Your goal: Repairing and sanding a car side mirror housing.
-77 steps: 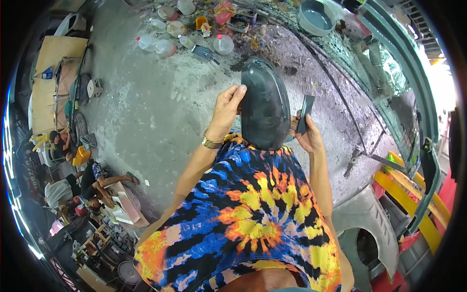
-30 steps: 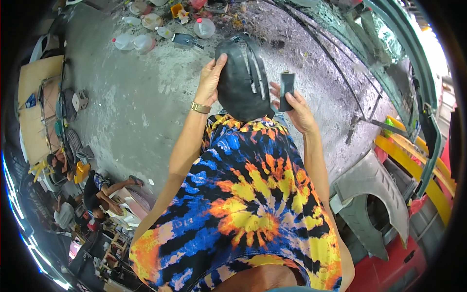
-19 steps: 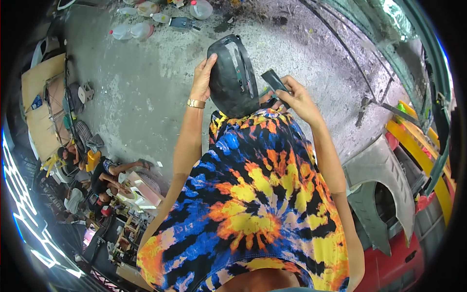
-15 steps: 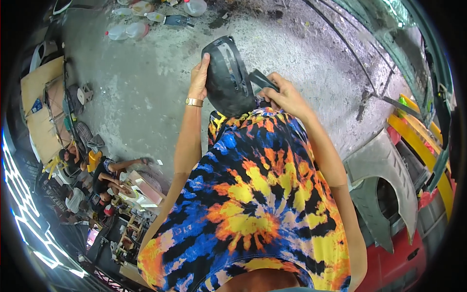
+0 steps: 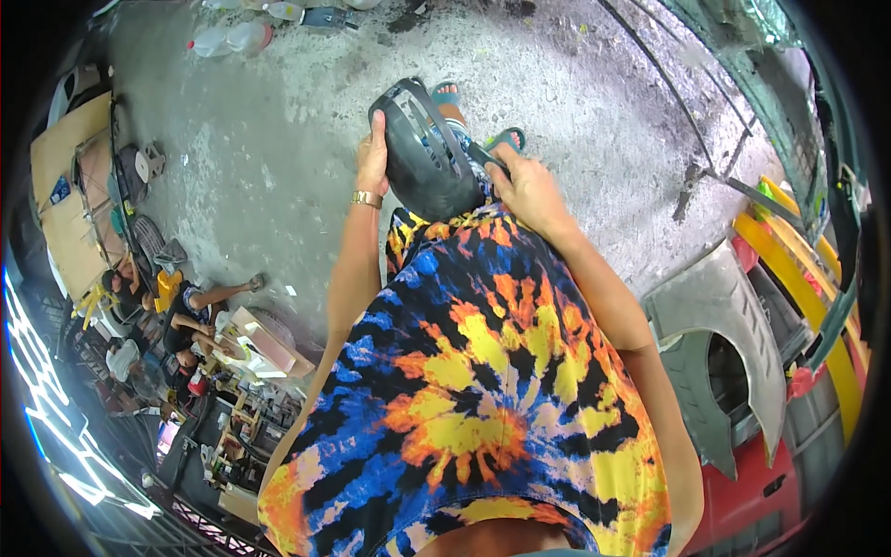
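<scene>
A black car mirror cover [image 5: 425, 167] with a long slot stands tilted in front of my shirt, its lower end close to the cloth. My left hand [image 5: 373, 160] grips its left edge, thumb up on the outer face. At the cover's right edge, my right hand [image 5: 532, 195] is closed on a dark flat strip [image 5: 484, 156], whose material I cannot make out. The strip's far end meets the cover's edge, and most of my right fingertips are hidden behind it. Past the cover, my sandalled feet [image 5: 447, 93] show on the concrete floor.
Plastic bottles [image 5: 232, 39] lie on the floor at the far left. Grey car fenders [image 5: 724, 325] and a red panel [image 5: 752, 487] lean at the right beside yellow parts [image 5: 798, 269]. Several people [image 5: 186, 320] sit at the left near cluttered shelves [image 5: 232, 436].
The mirror cover has tipped and shifted slightly left and down. My right hand has turned over the strip, bringing it lower against the cover. My feet have come into view.
</scene>
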Demonstrator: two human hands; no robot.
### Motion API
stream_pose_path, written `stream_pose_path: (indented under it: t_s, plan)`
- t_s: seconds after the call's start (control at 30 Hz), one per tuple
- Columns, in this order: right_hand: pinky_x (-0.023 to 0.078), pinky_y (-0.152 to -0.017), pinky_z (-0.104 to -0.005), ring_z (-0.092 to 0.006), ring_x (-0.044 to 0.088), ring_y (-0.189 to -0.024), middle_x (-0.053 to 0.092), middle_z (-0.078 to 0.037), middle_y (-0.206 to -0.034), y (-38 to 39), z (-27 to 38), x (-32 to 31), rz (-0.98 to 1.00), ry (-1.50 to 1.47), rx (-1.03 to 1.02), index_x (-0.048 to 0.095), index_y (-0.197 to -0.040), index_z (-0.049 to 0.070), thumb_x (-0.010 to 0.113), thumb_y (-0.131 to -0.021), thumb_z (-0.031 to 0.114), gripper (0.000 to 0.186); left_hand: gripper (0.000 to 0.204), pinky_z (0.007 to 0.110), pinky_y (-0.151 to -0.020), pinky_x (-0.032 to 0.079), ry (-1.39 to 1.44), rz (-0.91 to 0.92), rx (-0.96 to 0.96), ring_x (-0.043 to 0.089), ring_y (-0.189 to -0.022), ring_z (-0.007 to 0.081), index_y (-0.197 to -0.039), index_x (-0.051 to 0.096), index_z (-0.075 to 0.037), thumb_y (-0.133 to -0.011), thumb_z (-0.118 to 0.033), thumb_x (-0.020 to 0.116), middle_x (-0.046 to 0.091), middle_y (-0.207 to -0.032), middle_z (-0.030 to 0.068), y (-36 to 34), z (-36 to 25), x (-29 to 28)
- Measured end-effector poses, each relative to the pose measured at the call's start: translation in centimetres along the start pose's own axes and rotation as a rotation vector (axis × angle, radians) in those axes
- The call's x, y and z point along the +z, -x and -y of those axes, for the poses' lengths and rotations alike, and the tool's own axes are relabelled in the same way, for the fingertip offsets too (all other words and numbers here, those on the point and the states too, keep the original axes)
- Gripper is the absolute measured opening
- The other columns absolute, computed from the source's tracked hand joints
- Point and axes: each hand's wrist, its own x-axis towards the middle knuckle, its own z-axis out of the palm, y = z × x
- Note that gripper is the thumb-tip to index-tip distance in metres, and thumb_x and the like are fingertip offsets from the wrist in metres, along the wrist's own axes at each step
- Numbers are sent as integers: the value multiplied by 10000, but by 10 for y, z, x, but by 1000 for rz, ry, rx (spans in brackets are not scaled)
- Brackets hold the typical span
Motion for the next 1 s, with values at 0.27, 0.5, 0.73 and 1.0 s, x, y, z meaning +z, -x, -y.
stream_pose_path:
  t_s: [0.27,0.5,0.73,1.0]
  plan:
    - [465,-630,-529,-444,602,-677,597,-236,-661,-6,5,12,-21,44,-61,542,-1051,76,571,-908,223,207,684,284,-725,532,-31,11,39,648,-798,149,-1009,656,49,-827,-610,639,680,-937,104,13,2,8]
    - [461,-643,-497,-434,609,-703,628,-222,-724,-9,6,15,-12,34,-55,566,-1053,50,569,-916,215,215,707,283,-725,533,-35,20,56,650,-799,155,-1001,642,64,-815,-618,649,677,-925,111,17,-2,11]
    - [472,-695,-515,-434,621,-784,641,-241,-811,-8,-3,24,94,168,-31,570,-1009,29,575,-902,214,214,736,279,-729,524,-62,30,53,642,-790,154,-981,640,69,-791,-642,659,674,-925,113,15,4,13]
    - [485,-740,-498,-428,633,-835,656,-250,-843,-12,15,-24,376,203,206,626,-949,-4,587,-885,287,301,660,279,-568,443,-284,-85,168,505,-613,102,-691,592,-16,-725,-665,707,589,-691,37,3,10,28]
